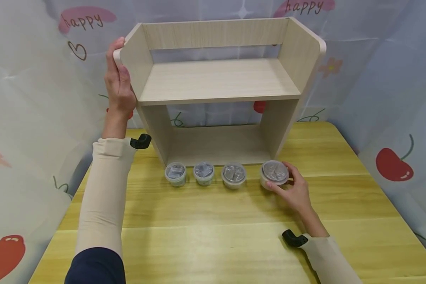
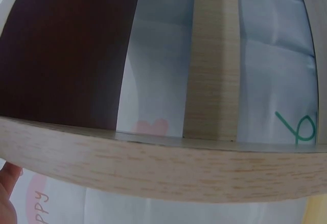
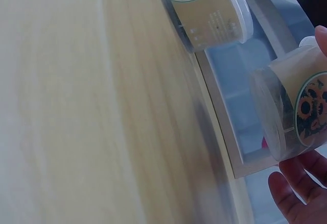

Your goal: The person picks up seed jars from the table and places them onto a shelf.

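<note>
A pale wooden two-tier shelf (image 1: 220, 81) stands on the table. My left hand (image 1: 118, 81) rests against the outer side of its left panel, fingers pointing up; in the left wrist view only part of this hand (image 2: 7, 196) shows beside the panel edge. At the shelf's front right corner, my right hand (image 1: 292, 187) grips a clear round lidded tub (image 1: 275, 173) between thumb and fingers. The right wrist view shows a sunflower label on this tub (image 3: 291, 101), which seems slightly off the table. Left of it stand three similar tubs: one (image 1: 233, 175), another (image 1: 204, 173) and a third (image 1: 175, 174).
The yellow wood-grain table (image 1: 206, 236) extends in front of the tubs and to both sides. A printed curtain (image 1: 387, 90) with cherries and flowers hangs behind and beside the table. Both shelf tiers have open backs.
</note>
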`<state>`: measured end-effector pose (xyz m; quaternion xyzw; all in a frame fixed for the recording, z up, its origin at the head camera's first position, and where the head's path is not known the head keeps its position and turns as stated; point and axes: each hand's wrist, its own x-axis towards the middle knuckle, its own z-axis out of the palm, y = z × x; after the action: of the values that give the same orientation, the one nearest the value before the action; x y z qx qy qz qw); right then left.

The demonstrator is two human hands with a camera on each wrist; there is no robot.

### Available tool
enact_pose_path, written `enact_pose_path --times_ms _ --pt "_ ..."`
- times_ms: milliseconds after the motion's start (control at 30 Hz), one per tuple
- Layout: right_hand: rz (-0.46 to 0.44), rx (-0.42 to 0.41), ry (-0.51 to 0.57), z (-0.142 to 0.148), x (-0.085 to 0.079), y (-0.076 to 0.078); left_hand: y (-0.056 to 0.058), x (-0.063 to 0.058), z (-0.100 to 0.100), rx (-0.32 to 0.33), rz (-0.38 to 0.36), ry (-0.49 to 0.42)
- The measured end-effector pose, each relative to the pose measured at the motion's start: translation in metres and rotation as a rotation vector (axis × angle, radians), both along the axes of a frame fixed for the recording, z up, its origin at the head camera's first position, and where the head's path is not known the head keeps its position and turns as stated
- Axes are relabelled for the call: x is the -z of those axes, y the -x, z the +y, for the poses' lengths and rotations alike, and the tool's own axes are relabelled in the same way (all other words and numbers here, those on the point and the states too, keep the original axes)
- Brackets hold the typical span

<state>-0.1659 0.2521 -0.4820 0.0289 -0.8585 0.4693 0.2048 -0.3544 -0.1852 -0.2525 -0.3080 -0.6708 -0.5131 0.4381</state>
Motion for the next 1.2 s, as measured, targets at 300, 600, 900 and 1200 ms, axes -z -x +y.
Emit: enact_pose_path --times_ms 300,600,900,1200 --pt "0.051 0.029 0.049 -0.001 -0.003 0.002 0.004 -0.001 -0.004 0.018 0.055 -0.006" --pt "0.110 0.036 0.051 -0.002 -0.007 0.001 0.003 -0.001 -0.004 -0.009 0.058 0.027" --pt "0.126 0.030 0.047 -0.016 -0.035 -0.010 0.003 -0.001 -0.003 -0.018 0.062 0.033" --pt "0.178 0.004 0.085 -0.026 -0.059 -0.017 0.004 -0.001 -0.002 -0.010 0.073 0.028"
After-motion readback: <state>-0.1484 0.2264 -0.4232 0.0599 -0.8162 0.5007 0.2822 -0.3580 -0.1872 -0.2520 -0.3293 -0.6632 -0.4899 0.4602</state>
